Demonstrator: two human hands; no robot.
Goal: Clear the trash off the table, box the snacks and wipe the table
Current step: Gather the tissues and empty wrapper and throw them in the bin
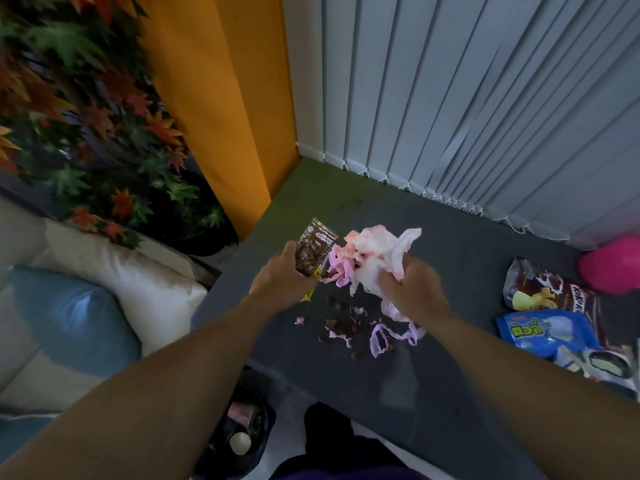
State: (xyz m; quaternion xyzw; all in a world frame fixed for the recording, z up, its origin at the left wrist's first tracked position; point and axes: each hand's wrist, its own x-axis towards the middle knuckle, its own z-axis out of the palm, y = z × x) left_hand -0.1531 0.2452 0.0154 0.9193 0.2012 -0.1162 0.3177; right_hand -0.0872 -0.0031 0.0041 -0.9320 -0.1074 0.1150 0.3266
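My left hand (282, 271) grips a brown snack wrapper (313, 249) upright above the dark grey table (433, 393). Beside it, my right hand (412, 289) clutches a crumpled wad of white and pink tissue and plastic (372, 252). Under the hands lie brown crumbs (343, 323) and torn pink plastic strips (388, 336) on the tabletop. At the right edge of the table lie a brown Koko Krunch bag (547, 289) and a blue snack bag (543, 332), with a further packet (595, 363) in front of them.
A pink round object (613, 265) sits at the table's far right. A dark trash bin (239, 427) with items inside stands on the floor left of the table. A sofa with white and blue cushions (76, 317) lies to the left; vertical blinds (485, 116) hang behind.
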